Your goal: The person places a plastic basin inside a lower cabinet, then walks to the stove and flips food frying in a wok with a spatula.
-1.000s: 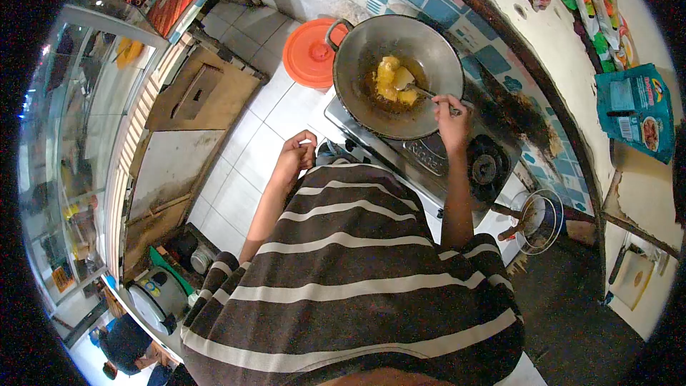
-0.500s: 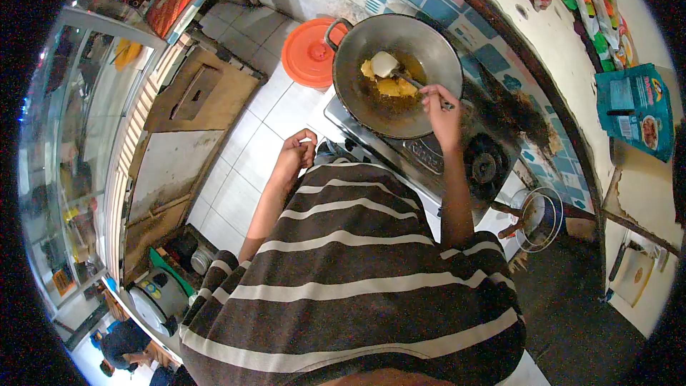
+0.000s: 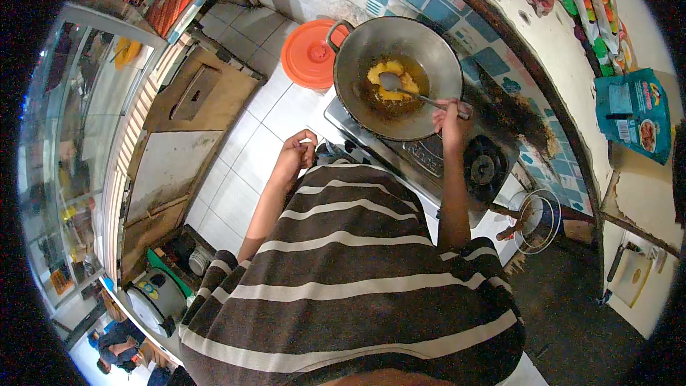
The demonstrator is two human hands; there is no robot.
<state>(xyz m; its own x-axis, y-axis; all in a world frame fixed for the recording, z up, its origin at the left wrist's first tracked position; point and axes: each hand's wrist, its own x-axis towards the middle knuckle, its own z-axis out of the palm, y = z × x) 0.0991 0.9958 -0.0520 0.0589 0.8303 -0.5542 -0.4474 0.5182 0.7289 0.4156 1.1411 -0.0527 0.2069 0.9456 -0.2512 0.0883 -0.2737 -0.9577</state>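
My right hand (image 3: 450, 119) is closed around the handle of a long metal spoon (image 3: 427, 101) above the right side of a wok (image 3: 350, 93). The spoon's oval head rests against yellow, egg-like food (image 3: 391, 93), which sits in shallow oil at the bottom of the wok. The wok stands on a gas stove (image 3: 429, 156). At my left side, nearest the stove's front edge, my left hand (image 3: 297, 150) hangs with its fingers curled in and nothing visible in them.
An orange lidded bucket (image 3: 309, 53) stands left of the wok. To the right are a second burner (image 3: 486, 164) and a wire-rimmed container (image 3: 539, 220). A teal packet (image 3: 634, 114) hangs at far right. A rice cooker (image 3: 153, 300) is lower left; another person (image 3: 118, 349) is beyond.
The spoon's head has moved slightly right and down and turned, so it no longer shines pale. My right hand has shifted a little right and down. My left hand stays put.
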